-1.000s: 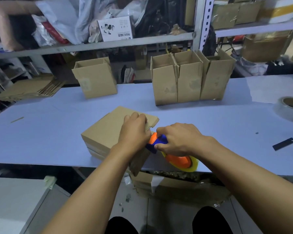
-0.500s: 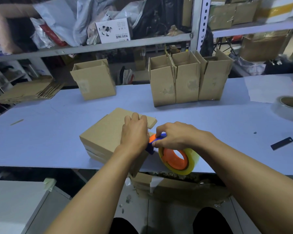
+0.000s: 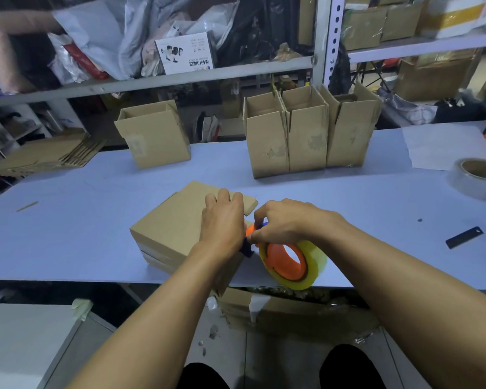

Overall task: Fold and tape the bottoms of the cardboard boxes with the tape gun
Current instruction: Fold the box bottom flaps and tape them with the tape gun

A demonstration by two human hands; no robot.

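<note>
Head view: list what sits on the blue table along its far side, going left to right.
Stack of flat cardboard → lone open box → row of three open boxes → white sheet → clear tape roll.

Dim, cool bluish cast overall; light soft and even, source not visible. Surface (image 3: 68, 220) evenly lit, only faint shadows under the boxes (image 3: 306, 136). Shelf (image 3: 180, 77) recesses murky. Wide-angle bowing at the edges; shelf rails curve. Top left corner smeared with blur; centre reasonably sharp, some grain
</note>
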